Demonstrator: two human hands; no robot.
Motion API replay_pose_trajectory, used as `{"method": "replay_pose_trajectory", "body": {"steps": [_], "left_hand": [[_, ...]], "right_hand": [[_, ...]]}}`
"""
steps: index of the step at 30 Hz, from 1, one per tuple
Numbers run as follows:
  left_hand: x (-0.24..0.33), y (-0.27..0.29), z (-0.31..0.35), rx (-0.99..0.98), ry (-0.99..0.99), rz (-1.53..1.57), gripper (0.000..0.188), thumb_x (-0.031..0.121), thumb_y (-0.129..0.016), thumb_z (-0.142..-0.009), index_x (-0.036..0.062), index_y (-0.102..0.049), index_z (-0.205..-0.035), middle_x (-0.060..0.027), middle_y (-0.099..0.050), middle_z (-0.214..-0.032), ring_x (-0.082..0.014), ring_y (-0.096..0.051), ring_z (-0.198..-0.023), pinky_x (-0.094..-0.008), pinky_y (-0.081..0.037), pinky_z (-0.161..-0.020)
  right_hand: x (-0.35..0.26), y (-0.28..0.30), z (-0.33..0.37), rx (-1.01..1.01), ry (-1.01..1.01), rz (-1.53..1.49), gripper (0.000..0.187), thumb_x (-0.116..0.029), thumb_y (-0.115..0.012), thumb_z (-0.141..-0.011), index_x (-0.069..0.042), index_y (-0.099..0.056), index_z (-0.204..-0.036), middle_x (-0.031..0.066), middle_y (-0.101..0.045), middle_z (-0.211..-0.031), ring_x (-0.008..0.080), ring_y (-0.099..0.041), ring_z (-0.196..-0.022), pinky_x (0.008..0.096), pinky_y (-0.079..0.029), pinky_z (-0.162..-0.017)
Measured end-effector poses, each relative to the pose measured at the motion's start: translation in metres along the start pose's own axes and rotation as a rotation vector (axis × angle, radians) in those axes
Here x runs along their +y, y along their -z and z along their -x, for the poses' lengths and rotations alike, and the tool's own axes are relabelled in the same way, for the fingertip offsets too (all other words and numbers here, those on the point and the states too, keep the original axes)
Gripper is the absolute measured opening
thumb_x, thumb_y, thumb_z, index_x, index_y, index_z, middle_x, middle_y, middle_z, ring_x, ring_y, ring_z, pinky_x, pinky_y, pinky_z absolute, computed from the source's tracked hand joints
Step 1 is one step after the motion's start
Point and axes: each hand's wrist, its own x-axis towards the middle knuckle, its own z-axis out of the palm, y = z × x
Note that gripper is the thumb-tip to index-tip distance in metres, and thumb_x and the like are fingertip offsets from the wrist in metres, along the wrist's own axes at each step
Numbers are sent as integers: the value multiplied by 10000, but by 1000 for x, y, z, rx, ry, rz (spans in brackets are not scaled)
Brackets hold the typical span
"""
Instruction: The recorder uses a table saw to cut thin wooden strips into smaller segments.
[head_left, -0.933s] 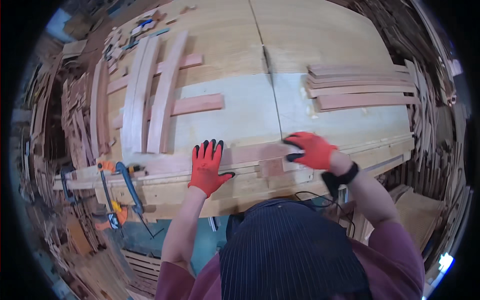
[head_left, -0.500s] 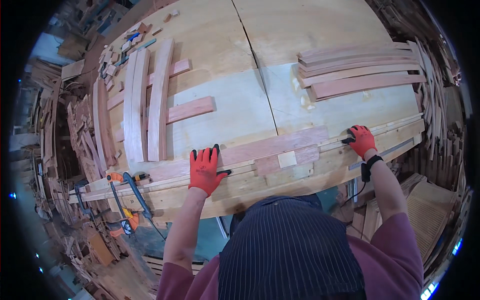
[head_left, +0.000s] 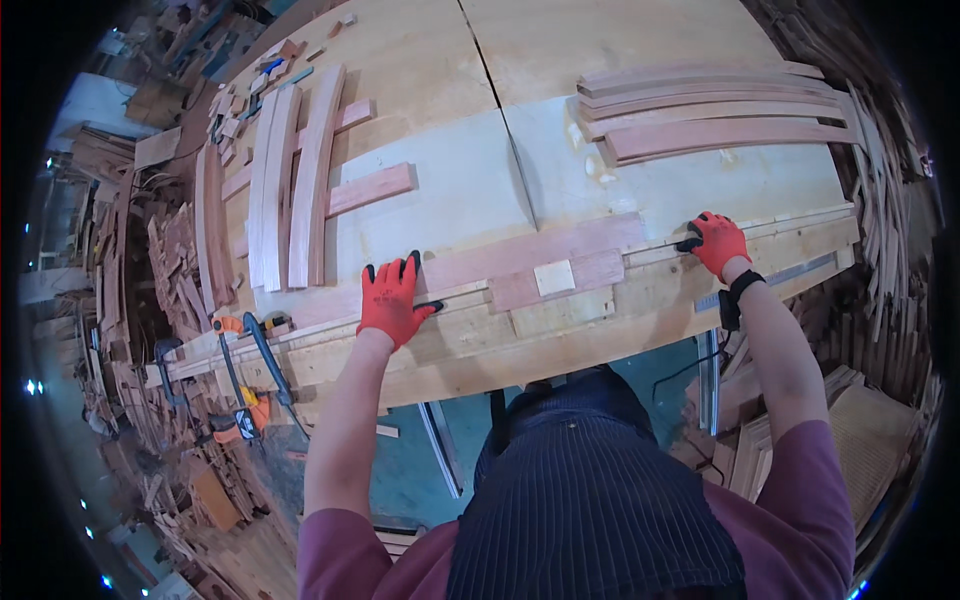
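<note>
My left hand (head_left: 391, 300), in a red glove with black fingertips, rests fingers apart over a long pinkish plank (head_left: 480, 262) and the narrow wooden strip (head_left: 450, 300) along the bench's near edge. My right hand (head_left: 718, 244), gloved alike, lies on the strips farther right. Its fingers are slightly bent, the thumb out to the left; neither hand lifts anything. Between the hands, a short pinkish board (head_left: 508, 289) lies across the strip against the plank. A small pale square block (head_left: 554, 277) sits on top of it.
Two clamps, one orange and blue (head_left: 268, 362), one dark (head_left: 170, 375), grip the bench edge at left. Planks (head_left: 310, 190) lie over crosspieces at far left, beside small offcuts. Curved slats (head_left: 720, 110) are stacked at far right. A metal ruler (head_left: 780, 280) lies along the bench front.
The bench sits higher in the picture and more floor shows below its edge, as my body has shifted back. Both hands keep their places on the wood.
</note>
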Motion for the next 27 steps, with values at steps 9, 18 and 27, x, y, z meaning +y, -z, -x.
{"method": "replay_pose_trajectory", "body": {"steps": [9,18,27], "left_hand": [[7,-2,1,-83,109,86,1015,524,-760,-876,107,-248,-1647,-191,-410,-1581,-333,-351,-1505,-634,-192,-1242],[18,2,-3,-107,210,132,1001,505,-780,-857,109,-281,-1630,-187,-385,-1602,-335,-340,-1515,-638,-202,-1240],[11,-2,-7,-109,179,135,1058,594,-803,-780,112,-345,-1603,-194,-434,-1566,-352,-412,-1463,-649,-266,-1200]], "right_hand": [[-4,-13,15,114,-23,-71,438,-390,-767,-866,-125,-704,-1209,93,-655,-1275,305,-591,-1262,445,-458,-1091],[1,-31,14,244,19,-146,501,-404,-773,-867,-62,-693,-1223,143,-648,-1274,330,-563,-1274,453,-410,-1134],[14,-52,0,287,54,-158,494,-424,-805,-828,-70,-701,-1157,154,-648,-1242,344,-561,-1262,472,-369,-1168]]}}
